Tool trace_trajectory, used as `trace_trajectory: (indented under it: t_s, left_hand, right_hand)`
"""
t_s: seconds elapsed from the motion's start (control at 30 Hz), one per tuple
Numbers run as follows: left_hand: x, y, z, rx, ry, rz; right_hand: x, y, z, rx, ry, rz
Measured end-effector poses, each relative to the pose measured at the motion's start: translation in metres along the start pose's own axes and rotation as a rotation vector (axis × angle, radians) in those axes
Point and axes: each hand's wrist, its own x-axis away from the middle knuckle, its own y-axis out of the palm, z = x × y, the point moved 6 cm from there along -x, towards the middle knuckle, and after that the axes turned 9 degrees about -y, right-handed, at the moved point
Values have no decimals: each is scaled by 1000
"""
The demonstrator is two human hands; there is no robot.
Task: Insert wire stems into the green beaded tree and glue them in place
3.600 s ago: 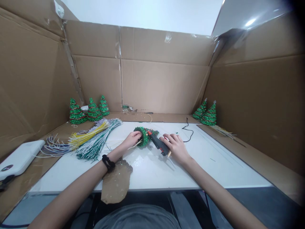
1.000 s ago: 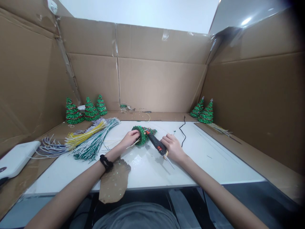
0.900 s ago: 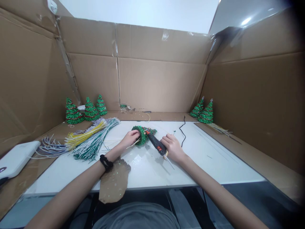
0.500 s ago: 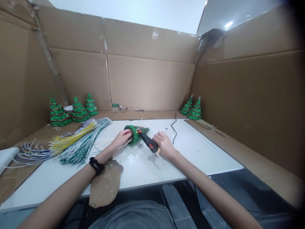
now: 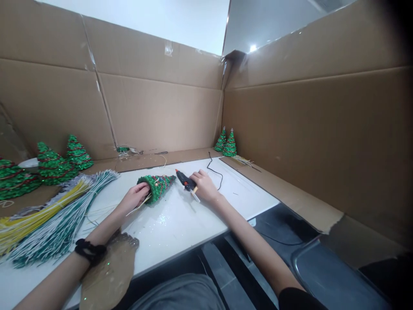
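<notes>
My left hand (image 5: 138, 194) grips a small green glittery Christmas tree (image 5: 158, 186) by its base, fingers reaching into the hollow underside. The tree lies tilted on its side over the white board, its tip pointing right. A pale strand (image 5: 138, 205) trails from near its base. In my right hand (image 5: 205, 186) is a black glue gun (image 5: 185, 180), its orange nozzle up and to the left, close to the tree's tip but apart from it. A white glue stick (image 5: 195, 196) pokes out of its back end.
Bundles of yellow, white and green wire-like strands (image 5: 64, 219) lie at left. Finished-looking trees (image 5: 53, 165) stand behind them, with two more trees (image 5: 229, 144) at the back right. A black cord (image 5: 217, 171) crosses the white board (image 5: 180, 219). A cardboard piece (image 5: 109, 271) overhangs the front edge; cardboard walls (image 5: 155, 107) surround everything.
The glue gun's nozzle has come away from the tree's side and now sits off its tip. The camera view has swung to the right; the left hand keeps its hold.
</notes>
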Motion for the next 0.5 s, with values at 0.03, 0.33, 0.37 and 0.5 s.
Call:
trace_trajectory:
  t_s: [0.03,0.33,0.37,0.5]
  left_hand:
    - [0,0,0,5,-1,0]
    - [7,6,9,57,15,-12]
    - [9,7,10,57,12,-13]
    - [10,6,11,36,6,-7]
  right_hand:
    - [2,1,7,-6,49,-4]
    - [21,21,35,-162,270,-224]
    - [22,23,34,-197,272,-249]
    - [19,16,30,-266,307,-219]
